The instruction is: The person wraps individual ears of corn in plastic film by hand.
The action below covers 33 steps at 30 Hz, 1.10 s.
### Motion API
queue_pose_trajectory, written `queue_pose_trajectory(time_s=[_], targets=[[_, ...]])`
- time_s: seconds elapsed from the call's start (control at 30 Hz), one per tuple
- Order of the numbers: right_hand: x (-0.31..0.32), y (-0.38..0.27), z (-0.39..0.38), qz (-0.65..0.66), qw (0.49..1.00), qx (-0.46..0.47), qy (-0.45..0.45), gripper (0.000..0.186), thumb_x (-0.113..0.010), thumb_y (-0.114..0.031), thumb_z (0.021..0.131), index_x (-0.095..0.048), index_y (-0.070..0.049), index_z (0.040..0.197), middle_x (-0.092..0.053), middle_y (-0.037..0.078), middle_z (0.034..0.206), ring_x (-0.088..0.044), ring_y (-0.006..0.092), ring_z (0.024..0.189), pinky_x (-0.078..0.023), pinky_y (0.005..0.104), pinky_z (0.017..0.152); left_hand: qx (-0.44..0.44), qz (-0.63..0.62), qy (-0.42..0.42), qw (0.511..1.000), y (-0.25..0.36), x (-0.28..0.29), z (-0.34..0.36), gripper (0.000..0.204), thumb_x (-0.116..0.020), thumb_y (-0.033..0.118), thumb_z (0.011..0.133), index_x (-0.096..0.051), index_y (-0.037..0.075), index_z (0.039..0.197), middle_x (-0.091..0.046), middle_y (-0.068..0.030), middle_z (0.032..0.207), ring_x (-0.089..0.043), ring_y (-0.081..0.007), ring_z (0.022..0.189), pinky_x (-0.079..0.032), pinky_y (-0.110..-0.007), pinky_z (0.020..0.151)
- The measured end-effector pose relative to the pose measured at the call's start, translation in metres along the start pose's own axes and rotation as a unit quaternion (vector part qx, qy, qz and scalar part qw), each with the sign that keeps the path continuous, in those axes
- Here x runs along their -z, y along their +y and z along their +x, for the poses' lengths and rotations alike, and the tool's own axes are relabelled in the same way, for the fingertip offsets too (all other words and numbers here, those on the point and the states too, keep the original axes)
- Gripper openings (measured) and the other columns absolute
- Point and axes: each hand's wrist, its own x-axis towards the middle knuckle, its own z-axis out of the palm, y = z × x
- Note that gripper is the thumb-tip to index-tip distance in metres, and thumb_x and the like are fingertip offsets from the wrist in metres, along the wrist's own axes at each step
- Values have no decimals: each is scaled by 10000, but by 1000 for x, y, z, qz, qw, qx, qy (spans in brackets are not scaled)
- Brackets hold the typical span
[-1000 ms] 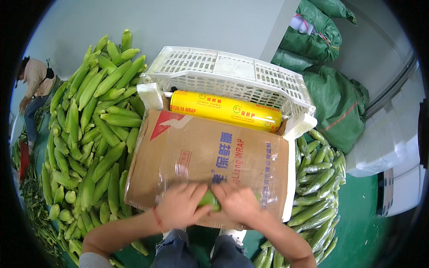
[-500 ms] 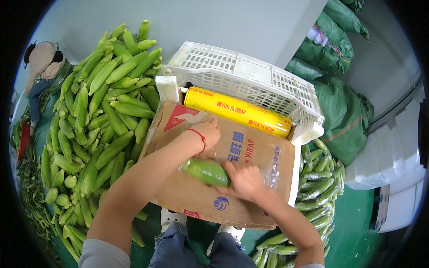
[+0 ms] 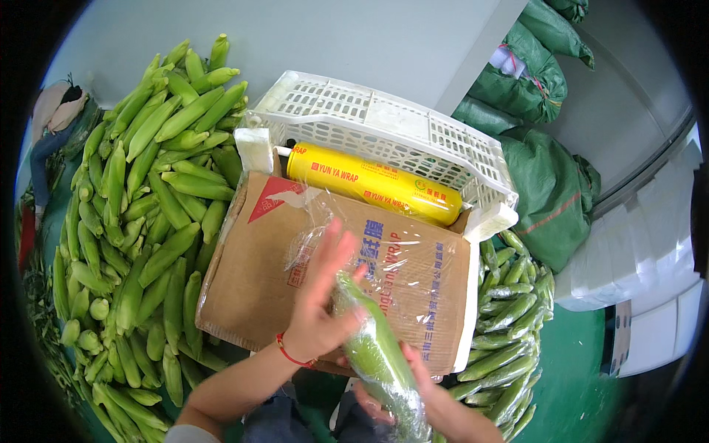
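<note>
The wrapped corn ear shines under clear, wrinkled plastic film, while the unwrapped corn pile has fibrous, ribbed husks with a dull, waxy look. The brown cardboard is matt paperboard; the yellow roll looks smooth and glossy. The crate is perforated hard plastic, the green sacks creased, slightly shiny plastic-like fabric.
</note>
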Motion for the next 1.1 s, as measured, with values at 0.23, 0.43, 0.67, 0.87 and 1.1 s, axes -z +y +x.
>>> queue_pose_trajectory(time_s=[0.23,0.43,0.67,0.87,1.1], targets=[[15,32,20,36,998,47,22,885,-537,-722,821,-360,-105,1430,-562,165,804,-554,251,548,-455,338,400,224,-360,169,890,-12,10,3,169,-482,133,962,-447,109,1125,-525,-82,805,-595,-237,784,-530,-411,766],[11,-12,-24,-692,510,326,394,527,-805,-309,776,-622,-26,1181,-680,183,975,-652,198,696,-527,319,610,165,-110,295,935,-25,-3,-28,176,-414,184,1036,-451,95,1184,-560,-71,879,-592,-190,850,-506,-343,822],[24,-34,-35,-53,710,629,312,365,-593,-240,971,-523,-53,1278,-544,14,629,-516,132,544,-500,311,612,223,212,-98,946,17,-2,-87,610,-781,179,786,-528,20,1318,-609,-185,1193,-642,-278,1006,-539,-357,804],[18,-16,-45,-27,686,674,271,601,-554,-474,954,-337,-143,1407,-537,20,802,-560,153,694,-536,378,731,-7,358,-336,871,24,-13,-82,989,-896,393,634,-413,25,1415,-642,-226,1111,-672,-356,946,-535,-424,810],[38,-2,-93,-151,711,587,355,712,-614,-598,821,-503,31,1136,-610,194,958,-665,315,849,-570,437,720,37,356,-422,833,31,-87,-29,713,-738,426,814,-478,101,1392,-443,-214,1371,-632,-309,1045,-538,-365,843]])
